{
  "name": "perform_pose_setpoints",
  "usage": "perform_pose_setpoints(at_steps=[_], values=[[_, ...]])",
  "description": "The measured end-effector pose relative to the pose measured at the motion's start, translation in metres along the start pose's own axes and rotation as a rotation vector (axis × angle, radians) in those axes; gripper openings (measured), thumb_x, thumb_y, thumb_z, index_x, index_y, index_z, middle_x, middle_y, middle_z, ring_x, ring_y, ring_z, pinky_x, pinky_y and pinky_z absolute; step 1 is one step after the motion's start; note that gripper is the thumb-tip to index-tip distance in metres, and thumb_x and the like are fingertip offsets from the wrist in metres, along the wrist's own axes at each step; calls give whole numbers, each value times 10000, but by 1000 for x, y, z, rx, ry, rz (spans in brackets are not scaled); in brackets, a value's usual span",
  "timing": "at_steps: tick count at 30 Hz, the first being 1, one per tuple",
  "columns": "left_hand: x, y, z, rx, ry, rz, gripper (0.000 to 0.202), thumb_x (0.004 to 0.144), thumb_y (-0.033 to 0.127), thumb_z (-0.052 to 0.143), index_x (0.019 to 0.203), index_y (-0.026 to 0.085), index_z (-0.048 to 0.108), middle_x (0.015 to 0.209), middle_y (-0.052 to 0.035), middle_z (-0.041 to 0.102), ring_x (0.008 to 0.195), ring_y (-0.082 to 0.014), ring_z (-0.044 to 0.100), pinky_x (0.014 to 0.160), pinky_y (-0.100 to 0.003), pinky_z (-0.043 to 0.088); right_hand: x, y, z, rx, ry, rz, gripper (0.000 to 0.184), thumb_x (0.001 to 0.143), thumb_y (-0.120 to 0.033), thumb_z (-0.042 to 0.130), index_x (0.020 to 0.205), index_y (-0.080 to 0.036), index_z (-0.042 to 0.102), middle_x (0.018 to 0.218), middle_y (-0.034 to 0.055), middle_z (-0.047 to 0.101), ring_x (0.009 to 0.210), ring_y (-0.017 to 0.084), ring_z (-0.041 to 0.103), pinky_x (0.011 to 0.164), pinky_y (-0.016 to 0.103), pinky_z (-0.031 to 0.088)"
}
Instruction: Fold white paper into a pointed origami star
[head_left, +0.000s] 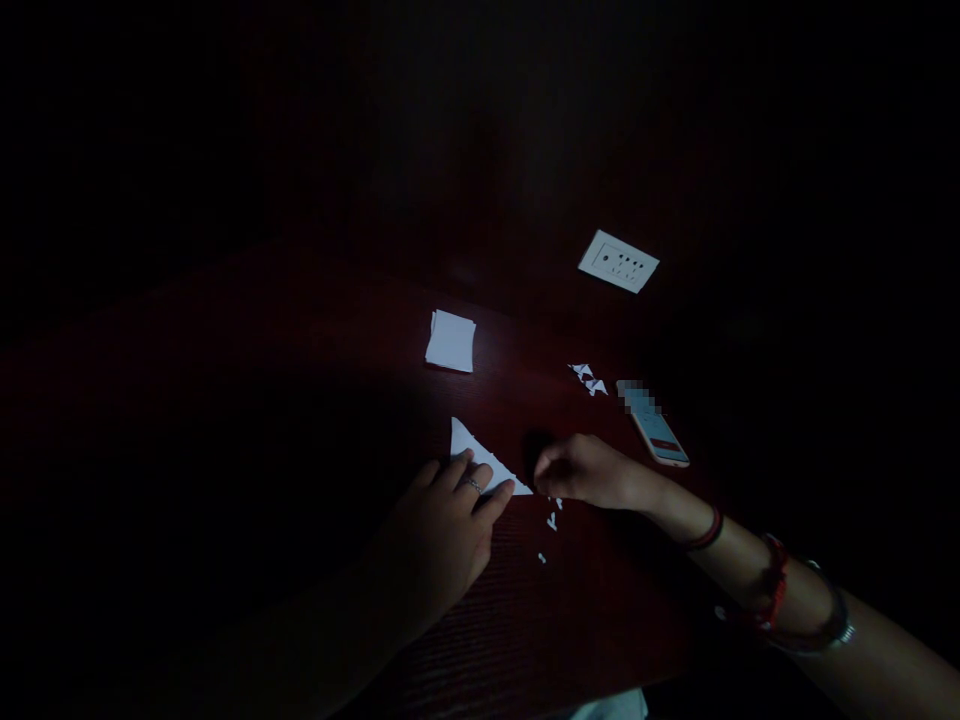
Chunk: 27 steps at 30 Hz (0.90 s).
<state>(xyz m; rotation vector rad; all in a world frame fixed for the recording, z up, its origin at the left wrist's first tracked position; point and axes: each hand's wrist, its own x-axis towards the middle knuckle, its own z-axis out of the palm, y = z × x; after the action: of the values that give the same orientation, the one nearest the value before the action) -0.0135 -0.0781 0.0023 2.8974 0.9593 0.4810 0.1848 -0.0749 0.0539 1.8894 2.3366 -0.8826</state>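
A white paper triangle [480, 462] lies on the dark reddish table, its long edge slanting down to the right. My left hand [454, 510] rests on the paper's lower part with fingers spread, a ring on one finger. Just past the triangle's right tip, my right hand [581, 470] is closed, fingers curled together. Whatever it may hold is hidden. Small white paper scraps [552, 521] are scattered on the table below that hand.
Behind the triangle sits a stack of white paper squares [451, 341]. Several small pointed paper pieces [589, 379] lie farther right, beside a lit phone [654, 425]. A white socket panel [619, 262] is at the back. The surroundings are very dark.
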Motion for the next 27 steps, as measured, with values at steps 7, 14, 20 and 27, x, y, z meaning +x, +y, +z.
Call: perform_pose_setpoints(at_steps=[7, 14, 20, 27], values=[[-1, 3, -1, 39, -1, 6, 371, 789, 225, 437, 1159, 239, 447, 1101, -73, 496, 1030, -245, 412, 810, -376, 323, 13, -19, -8, -152, -104, 48, 193, 652, -202, 492, 762, -134, 636, 683, 15, 612, 618, 104, 534, 557, 179, 368], [-2, 5, -3, 70, 10, 18, 377, 789, 272, 454, 1163, 233, 449, 1093, -80, 502, 1001, -243, 427, 807, -365, 319, 26, -32, -15, -285, -302, 113, 220, 632, -208, 502, 736, -76, 644, 628, 34, 577, 541, 87, 470, 471, 171, 329], [-3, 5, -3, 59, 26, 22, 376, 789, 270, 450, 1163, 230, 449, 1104, -75, 494, 1023, -244, 409, 830, -367, 304, 29, -35, -14, -313, -312, 113, 273, 640, -297, 514, 750, -83, 644, 654, 43, 584, 551, 95, 479, 471, 176, 332], [-2, 3, -4, 54, 6, 26, 364, 796, 256, 430, 1159, 233, 449, 1106, -69, 490, 1026, -238, 412, 827, -370, 317, 23, -34, -9, -247, -213, 183, 282, 651, -308, 512, 787, -100, 645, 677, 41, 593, 591, 101, 496, 501, 181, 344]])
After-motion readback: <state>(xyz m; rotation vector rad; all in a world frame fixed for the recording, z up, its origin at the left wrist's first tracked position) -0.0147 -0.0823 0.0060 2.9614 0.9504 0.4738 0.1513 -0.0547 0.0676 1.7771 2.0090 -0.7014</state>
